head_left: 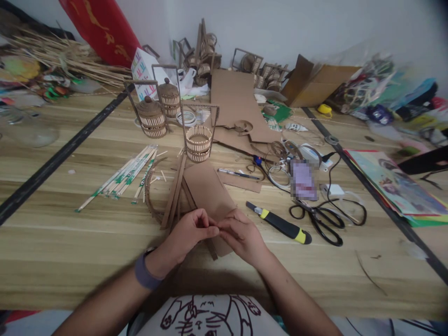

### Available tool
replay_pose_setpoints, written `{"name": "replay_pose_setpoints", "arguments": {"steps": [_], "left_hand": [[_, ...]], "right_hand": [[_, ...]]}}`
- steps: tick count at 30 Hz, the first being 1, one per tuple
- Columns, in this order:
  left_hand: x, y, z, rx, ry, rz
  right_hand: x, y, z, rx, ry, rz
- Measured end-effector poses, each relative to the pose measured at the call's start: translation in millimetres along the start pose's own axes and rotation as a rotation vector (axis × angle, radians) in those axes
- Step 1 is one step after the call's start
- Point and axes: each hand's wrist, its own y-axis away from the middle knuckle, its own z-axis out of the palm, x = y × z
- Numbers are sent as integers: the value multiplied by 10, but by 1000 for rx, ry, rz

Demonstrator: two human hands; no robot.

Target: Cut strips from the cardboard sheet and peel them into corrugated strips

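My left hand (192,233) and my right hand (242,234) meet fingertip to fingertip near the table's front edge. Both are closed in a pinch; what lies between the fingers is too small to make out. Beneath them is a brown cardboard piece (209,186). Long narrow cardboard strips (175,191) lean beside it on the left, next to a curled strip (149,189). To the right of my right hand lies a black and yellow utility knife (283,225) with its blade showing. A small open basket (198,143) with a tall handle stands behind the cardboard.
Wrapped sticks (128,172) lie at the left. Black-handled scissors (324,221), a phone (304,180) and cables are at the right. Lidded baskets (151,119), a pen (238,174), a large cardboard sheet (234,98) and an open box (315,84) are farther back.
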Motion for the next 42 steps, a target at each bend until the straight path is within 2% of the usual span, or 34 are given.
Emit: {"name": "replay_pose_setpoints", "arguments": {"steps": [10,20,26,38,42], "left_hand": [[-12,29,15,2,17,-9],[-10,-5,-7,40,-82,9],[-55,-40,-23,-39,-21,-31],[3,-3,11,1,-88,-52],[5,12,19,27,-160,8]], "right_hand": [[18,23,-11,-12,54,-35],[44,-10,1,-122,-79,9],[49,-6,2,-84,-106,40],[65,15,6,-51,-66,51],[63,15,8,-46,-58,35]]}}
